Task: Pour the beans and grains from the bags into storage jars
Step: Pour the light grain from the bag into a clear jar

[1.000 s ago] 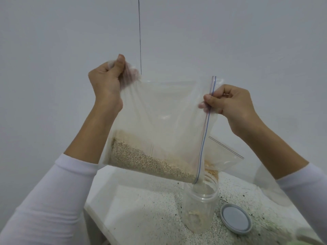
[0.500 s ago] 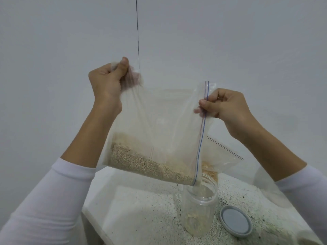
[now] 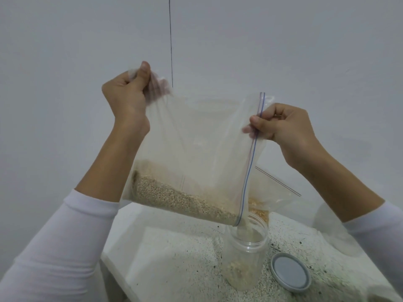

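Grain bag tipped, mouth corner down over the open jar

The left hand point(image 3: 128, 101) bunches the bag's point(image 3: 196, 149) sealed bottom corner high at 10 o'clock, while the right hand point(image 3: 283, 125) pinches the zip edge point(image 3: 250, 162) at 3 o'clock, probably so the grain point(image 3: 181, 199) slides to one low corner. The bag hangs in mid-air above the surface point(image 3: 174, 258), its long axis sloping from 10 o'clock down to 5 o'clock, the mouth pointing into the jar point(image 3: 244, 258) standing at 5 o'clock. A thin stream appears to fall in. The jar's lid point(image 3: 291, 272) lies just beside it; a second bag point(image 3: 270, 192) sits behind.
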`<action>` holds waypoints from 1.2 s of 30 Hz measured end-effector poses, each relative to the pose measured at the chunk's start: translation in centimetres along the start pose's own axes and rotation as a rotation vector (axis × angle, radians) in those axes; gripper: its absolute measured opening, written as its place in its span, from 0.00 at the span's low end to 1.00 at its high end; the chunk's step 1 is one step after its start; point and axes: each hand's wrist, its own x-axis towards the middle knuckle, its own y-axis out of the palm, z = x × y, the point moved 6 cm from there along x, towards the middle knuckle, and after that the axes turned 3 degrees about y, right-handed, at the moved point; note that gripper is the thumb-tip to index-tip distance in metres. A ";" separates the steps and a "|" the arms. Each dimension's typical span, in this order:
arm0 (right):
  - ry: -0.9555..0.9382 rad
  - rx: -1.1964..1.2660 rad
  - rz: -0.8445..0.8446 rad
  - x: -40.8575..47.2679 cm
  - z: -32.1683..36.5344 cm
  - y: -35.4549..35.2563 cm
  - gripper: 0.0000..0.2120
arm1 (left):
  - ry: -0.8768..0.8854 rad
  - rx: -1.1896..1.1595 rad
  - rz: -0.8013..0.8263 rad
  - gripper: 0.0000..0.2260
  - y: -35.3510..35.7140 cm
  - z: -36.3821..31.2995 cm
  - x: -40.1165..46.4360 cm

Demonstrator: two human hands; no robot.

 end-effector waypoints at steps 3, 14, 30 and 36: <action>-0.004 -0.007 -0.004 -0.1 -0.1 0.0 0.13 | 0.001 0.040 0.026 0.14 0.2 0.0 0.0; 0.004 -0.010 0.001 -0.2 -0.5 -0.1 0.13 | 0.021 0.063 0.018 0.15 0.7 0.0 -0.7; -0.004 -0.004 -0.013 -0.5 -0.4 -0.2 0.12 | 0.036 0.084 0.067 0.15 1.8 -0.4 -1.6; -0.002 0.004 -0.028 -0.6 -0.4 -0.2 0.12 | 0.031 0.094 0.089 0.14 2.0 -0.5 -1.7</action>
